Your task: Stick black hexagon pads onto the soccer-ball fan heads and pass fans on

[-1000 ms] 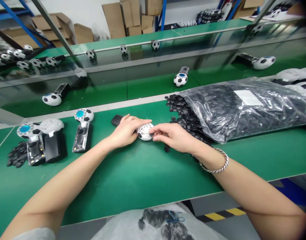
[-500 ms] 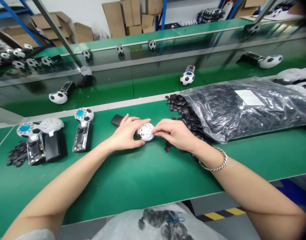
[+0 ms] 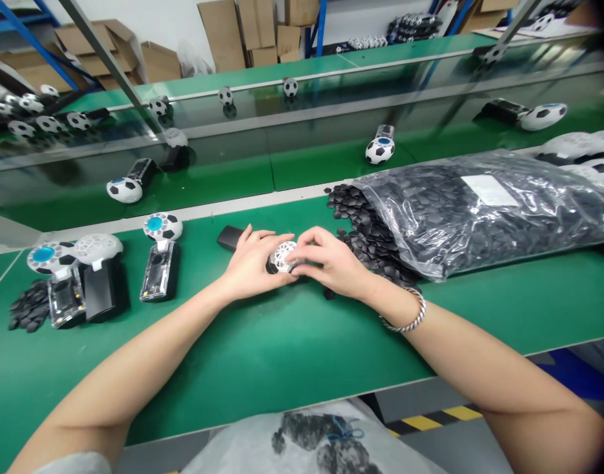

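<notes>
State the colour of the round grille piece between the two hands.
The round grille piece is white, an openwork lattice; the head view shows it best.

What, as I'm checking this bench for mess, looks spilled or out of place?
Black pieces have spilled from the open mouth of the plastic bag onto the green bench, reaching the right hand. A second loose heap lies at far left.

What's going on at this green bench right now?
A person grips a white fan head over the green bench: the left hand cups it and the right hand pinches its grille. An open bag of black pieces lies to the right, similar fans to the left.
</notes>
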Available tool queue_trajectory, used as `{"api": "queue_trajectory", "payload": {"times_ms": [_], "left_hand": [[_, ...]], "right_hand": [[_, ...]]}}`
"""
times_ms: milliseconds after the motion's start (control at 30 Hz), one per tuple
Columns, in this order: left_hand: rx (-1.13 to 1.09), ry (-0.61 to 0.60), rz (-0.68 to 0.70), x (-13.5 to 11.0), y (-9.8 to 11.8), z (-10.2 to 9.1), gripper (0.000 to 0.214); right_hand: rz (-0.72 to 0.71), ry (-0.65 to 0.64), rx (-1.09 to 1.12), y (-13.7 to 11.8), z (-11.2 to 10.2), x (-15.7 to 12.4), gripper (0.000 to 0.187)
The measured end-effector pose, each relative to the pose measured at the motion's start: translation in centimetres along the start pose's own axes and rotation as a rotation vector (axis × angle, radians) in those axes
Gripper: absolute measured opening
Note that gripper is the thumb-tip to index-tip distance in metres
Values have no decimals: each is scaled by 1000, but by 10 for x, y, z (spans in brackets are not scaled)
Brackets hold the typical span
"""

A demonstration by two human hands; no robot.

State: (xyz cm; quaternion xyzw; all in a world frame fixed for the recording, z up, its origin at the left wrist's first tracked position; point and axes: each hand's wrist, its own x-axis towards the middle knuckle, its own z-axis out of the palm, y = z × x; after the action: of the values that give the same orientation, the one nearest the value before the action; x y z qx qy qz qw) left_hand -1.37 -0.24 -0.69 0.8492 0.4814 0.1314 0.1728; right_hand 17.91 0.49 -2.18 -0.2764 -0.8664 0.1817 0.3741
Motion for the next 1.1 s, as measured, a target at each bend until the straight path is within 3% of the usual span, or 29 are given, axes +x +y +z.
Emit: {"api": "queue_trajectory", "payload": {"times_ms": [133,333,567,733,967,1100], "left_hand": [[-23,15,-44,1,2,2,64],[-67,20,-112,4,7,2,65],[-108,35,-118,4,5,4,64],[-120,-28,-34,2,2,-1,70],[-137,-9,-35,1,0,0,63],[-145,23,-60,2,3,0,59]], "right_hand": [[232,-69,241,3,-1,3,41],[394,-101,352,1,0,8,45],[361,-81,354,-1,2,5,44],[327,-68,360,-1,4,2,44],[514,-118,495,5,6,3,60],[424,-80,400,-1,9,0,49]]}}
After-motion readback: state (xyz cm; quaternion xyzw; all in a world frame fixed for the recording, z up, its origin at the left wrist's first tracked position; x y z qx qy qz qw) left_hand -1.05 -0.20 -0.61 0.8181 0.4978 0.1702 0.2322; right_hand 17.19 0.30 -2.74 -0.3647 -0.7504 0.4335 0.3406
